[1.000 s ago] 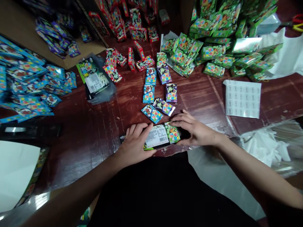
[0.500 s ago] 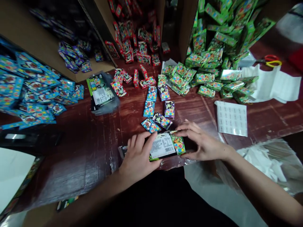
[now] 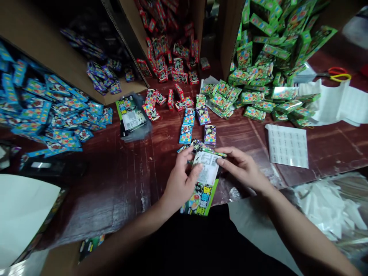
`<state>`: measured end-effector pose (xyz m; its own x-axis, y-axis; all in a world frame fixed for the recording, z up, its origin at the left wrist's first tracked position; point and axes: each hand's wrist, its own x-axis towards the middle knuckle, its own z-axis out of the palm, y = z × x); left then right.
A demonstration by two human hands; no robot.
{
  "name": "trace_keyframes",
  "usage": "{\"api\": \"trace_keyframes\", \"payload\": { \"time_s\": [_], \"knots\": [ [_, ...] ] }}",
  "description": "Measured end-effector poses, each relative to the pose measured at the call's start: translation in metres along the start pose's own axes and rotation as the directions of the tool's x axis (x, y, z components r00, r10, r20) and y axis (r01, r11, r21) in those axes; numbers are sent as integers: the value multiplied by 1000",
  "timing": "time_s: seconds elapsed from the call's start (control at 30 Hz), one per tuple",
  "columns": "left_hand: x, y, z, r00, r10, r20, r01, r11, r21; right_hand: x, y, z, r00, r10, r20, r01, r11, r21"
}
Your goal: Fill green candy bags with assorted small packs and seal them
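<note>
A black and green printed bag (image 3: 205, 188) with a white label is tilted between my hands near the table's front edge. My left hand (image 3: 184, 178) grips its left side, thumb on the label. At its upper right corner my right hand (image 3: 240, 165) pinches the bag with thumb and fingers. Just beyond the bag's top edge, small packs are partly hidden. Behind them stand a blue pack (image 3: 186, 134) and a purple pack (image 3: 209, 134), with further blue, purple and green packs above.
Blue packs (image 3: 66, 111) are heaped at the left, red packs (image 3: 178, 63) at the back, green packs (image 3: 253, 69) at the right. A bag stack (image 3: 132, 119) lies left of centre. A label sheet (image 3: 288, 145) and scissors (image 3: 339, 74) are on the right.
The bag has turned from lying crosswise to pointing lengthwise, its top now toward the packs. My left hand has moved right and up. The whole view has shifted slightly.
</note>
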<state>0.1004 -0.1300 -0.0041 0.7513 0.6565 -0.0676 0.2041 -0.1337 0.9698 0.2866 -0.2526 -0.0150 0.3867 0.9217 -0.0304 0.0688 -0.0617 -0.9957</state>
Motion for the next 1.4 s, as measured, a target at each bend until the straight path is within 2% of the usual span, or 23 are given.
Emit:
{"api": "trace_keyframes", "payload": {
  "time_s": [0.17, 0.3, 0.4, 0.5, 0.6, 0.67, 0.77, 0.83, 0.93, 1.03, 1.1, 1.23, 1.33, 1.4],
  "knots": [
    [-1, -7, -11, 996, -60, 64, 67, 990, -124, -5, 3, 5, 992, 94, 85, -100, 993, 67],
    [6, -9, -18, 994, -111, 3, 110, 983, -148, -6, 5, 14, 991, 92, 99, -96, 995, 34],
    [13, -11, -19, 986, -149, -77, 132, 973, -189, -7, 10, 27, 999, 25, -30, -23, 999, 48],
    [19, -12, -17, 975, -195, -106, 162, 951, -262, -11, 15, 45, 969, 0, -245, 39, 987, 156],
    [25, -13, -20, 977, -207, -50, 187, 945, -269, -16, 16, 58, 915, 43, -400, 25, 986, 165],
    [31, -13, -25, 980, -197, 28, 198, 953, -230, -17, 14, 58, 897, 89, -432, -34, 991, 133],
    [40, -11, -33, 967, -177, 182, 204, 969, -140, -17, 8, 47, 924, 136, -358, -101, 988, 115],
    [46, -11, -36, 963, -135, 232, 161, 982, -99, -15, 5, 38, 948, 88, -306, -64, 994, 89],
    [51, -13, -31, 975, -108, 195, 132, 984, -118, -13, 5, 30, 949, -9, -315, 25, 999, 45],
    [55, -14, -22, 975, -146, 166, 174, 970, -172, -12, 7, 26, 937, 0, -350, 23, 998, 62],
    [56, -10, -18, 965, -156, 209, 188, 972, -143, -13, 6, 21, 947, 15, -322, -1, 999, 43],
    [60, 5, -13, 947, -167, 274, 179, 984, -18, -14, -1, 9, 964, 131, -233, -127, 991, 31],
    [66, 16, -7, 936, -186, 298, 197, 980, -9, -10, -6, 2, 934, 275, -229, -245, 958, 151],
    [70, 20, -5, 921, -212, 327, 238, 970, -41, -7, -8, -2, 922, 327, -208, -284, 935, 211]
  ]
}}
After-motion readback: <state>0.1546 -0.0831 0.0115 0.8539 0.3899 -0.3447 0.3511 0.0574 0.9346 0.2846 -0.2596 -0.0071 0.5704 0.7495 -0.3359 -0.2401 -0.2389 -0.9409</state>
